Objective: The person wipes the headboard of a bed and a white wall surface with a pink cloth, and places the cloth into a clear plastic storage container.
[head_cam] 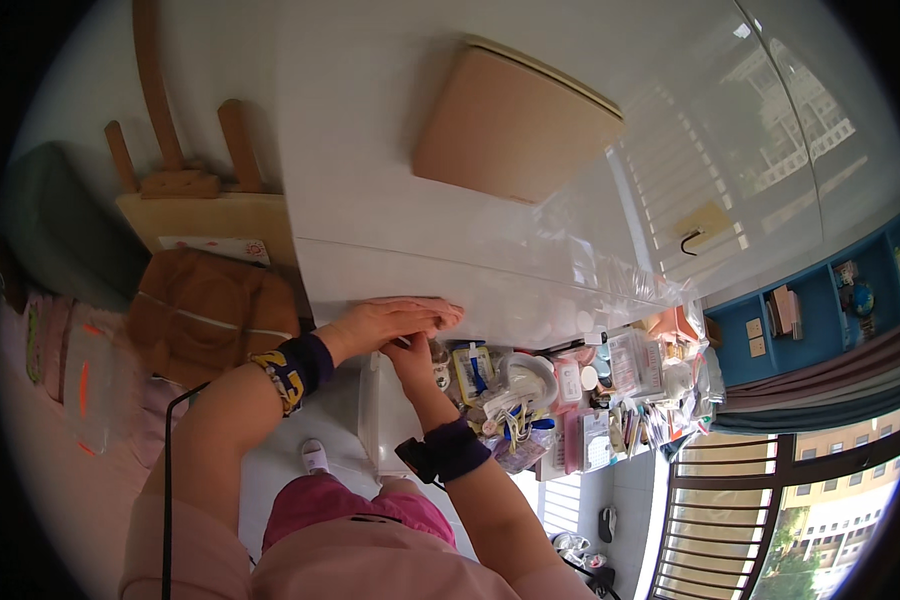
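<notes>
My left hand point(390, 316) is stretched out in front of the glossy white wall, its fingers lying close together. Just below it, my right hand point(412, 358) is bent up so that its fingers meet the left hand's underside. The fingers overlap, and whether anything small sits between them is hidden. A dark wristband point(307, 367) circles my left wrist beside a yellow-patterned band. On my right wrist is another dark band point(454, 450) with a black device. Above the hands, a pinkish-tan rectangular box or panel point(521, 124) shows against the white surface point(360, 150).
Right of my hands, a crowded shelf holds a clear rounded container point(529, 379), a yellow-framed item point(472, 371) and plastic packets. A hook point(691, 241) is on the wall, near blue shelving point(739, 330). At left are a brown bag point(210, 311) and a wooden rack point(180, 184).
</notes>
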The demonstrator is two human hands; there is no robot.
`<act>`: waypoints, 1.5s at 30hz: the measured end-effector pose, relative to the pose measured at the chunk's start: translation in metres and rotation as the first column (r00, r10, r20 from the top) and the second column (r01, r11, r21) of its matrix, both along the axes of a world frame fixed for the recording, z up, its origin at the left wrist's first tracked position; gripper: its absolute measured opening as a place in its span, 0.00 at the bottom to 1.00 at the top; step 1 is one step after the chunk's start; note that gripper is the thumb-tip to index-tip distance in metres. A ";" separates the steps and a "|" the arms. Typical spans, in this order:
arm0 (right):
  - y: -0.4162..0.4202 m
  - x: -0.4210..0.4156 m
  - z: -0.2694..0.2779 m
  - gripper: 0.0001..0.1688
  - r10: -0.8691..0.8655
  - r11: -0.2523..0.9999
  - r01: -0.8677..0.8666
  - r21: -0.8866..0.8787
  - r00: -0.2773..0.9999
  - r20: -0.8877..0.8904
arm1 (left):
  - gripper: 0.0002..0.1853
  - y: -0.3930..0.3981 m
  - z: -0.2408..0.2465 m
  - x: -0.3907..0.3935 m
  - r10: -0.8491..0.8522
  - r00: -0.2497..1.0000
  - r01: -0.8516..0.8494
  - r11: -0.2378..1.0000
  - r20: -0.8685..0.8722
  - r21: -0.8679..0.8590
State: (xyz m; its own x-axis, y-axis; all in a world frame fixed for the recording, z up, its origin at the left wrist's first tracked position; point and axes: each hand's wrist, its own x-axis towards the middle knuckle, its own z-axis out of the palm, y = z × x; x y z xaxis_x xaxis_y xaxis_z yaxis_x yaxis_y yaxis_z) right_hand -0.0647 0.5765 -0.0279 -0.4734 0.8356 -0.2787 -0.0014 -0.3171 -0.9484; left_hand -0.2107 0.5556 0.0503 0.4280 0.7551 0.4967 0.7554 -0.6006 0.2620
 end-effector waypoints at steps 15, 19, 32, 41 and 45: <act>-0.035 -0.033 0.139 0.18 0.026 0.852 -0.041 0.522 0.999 0.036 | 0.25 -0.051 0.093 -0.060 0.541 0.804 -0.323 0.746 -0.248 0.583; -0.038 -0.044 0.217 0.16 0.065 0.784 0.002 0.620 0.994 -0.086 | 0.23 -0.055 0.169 -0.068 0.631 0.763 -0.391 0.625 -0.142 0.676; -0.073 -0.065 0.346 0.41 0.236 0.558 0.026 0.830 0.953 -0.189 | 0.27 -0.055 0.331 -0.080 0.564 0.824 -0.275 0.481 -0.053 0.832; -0.070 -0.071 0.437 0.47 0.136 0.137 0.131 0.982 0.979 -0.150 | 0.30 -0.059 0.461 -0.081 0.588 0.802 -0.179 0.405 -0.106 0.897; -0.059 -0.073 0.482 0.47 0.039 -0.070 0.198 0.978 0.980 -0.196 | 0.31 -0.049 0.516 -0.077 0.609 0.789 -0.157 0.337 -0.088 0.928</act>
State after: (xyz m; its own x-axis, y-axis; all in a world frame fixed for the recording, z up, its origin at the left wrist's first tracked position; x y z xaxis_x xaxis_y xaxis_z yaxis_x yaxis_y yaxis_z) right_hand -0.1381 0.5171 0.4543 -0.3054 0.2009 0.9308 -0.0876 0.9674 -0.2376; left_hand -0.2878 0.5070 0.5662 0.5146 0.1583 0.8427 0.8456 0.0691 -0.5293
